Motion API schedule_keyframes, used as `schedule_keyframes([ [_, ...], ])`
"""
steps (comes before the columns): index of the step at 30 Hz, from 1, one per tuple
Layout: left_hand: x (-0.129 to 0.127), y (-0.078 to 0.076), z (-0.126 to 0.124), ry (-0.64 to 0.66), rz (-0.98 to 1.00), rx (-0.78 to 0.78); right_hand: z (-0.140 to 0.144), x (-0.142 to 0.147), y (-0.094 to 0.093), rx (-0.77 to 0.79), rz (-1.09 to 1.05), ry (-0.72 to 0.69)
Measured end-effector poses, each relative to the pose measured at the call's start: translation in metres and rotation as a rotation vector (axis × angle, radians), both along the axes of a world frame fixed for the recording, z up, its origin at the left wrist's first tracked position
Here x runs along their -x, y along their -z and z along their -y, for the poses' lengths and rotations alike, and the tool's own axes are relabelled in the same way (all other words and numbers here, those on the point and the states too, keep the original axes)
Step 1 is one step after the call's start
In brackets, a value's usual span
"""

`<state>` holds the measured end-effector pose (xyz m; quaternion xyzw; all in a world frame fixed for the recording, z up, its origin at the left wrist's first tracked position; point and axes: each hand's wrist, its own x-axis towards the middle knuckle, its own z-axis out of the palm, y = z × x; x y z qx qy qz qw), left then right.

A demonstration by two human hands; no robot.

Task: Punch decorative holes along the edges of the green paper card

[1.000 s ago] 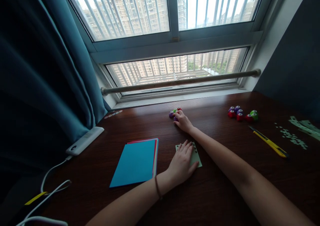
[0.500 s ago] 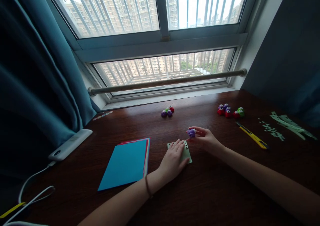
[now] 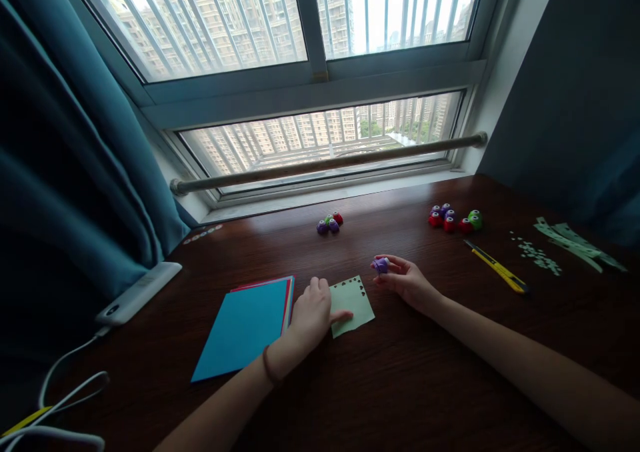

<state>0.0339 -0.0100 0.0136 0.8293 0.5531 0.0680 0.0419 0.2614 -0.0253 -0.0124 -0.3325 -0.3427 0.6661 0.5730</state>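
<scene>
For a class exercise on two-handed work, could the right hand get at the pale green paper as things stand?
Probably yes: the right hand is beside the pale green paper, with nothing visible between them, though it holds a purple piece. The left hand leaves the paper's right edge exposed.

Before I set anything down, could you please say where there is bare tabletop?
Bare tabletop shows between the two punch clusters, and between the forearms, nearer than the green paper. It's crowded around the left hand and blue sheet, and from cutter to paper strips.
</scene>
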Motion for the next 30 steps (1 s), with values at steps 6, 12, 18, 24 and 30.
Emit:
schedule_keyframes([
  [6,0.005,0.003,-0.008,-0.078,0.034,0.131,0.000,0.000,0.000,0.001,-0.001,0.002],
  [12,0.010,0.002,-0.013,-0.119,0.154,0.224,0.000,0.001,0.002,-0.014,0.018,0.002],
  [18,0.009,0.001,-0.019,-0.089,0.426,0.376,0.001,0.002,0.001,-0.047,0.047,0.006],
  [24,-0.001,-0.019,0.000,-0.019,0.905,0.527,0.006,0.006,0.000,-0.127,0.207,0.105],
  [30,-0.003,-0.035,0.024,-0.034,1.174,0.554,0.016,0.016,-0.004,-0.233,0.303,0.107],
])
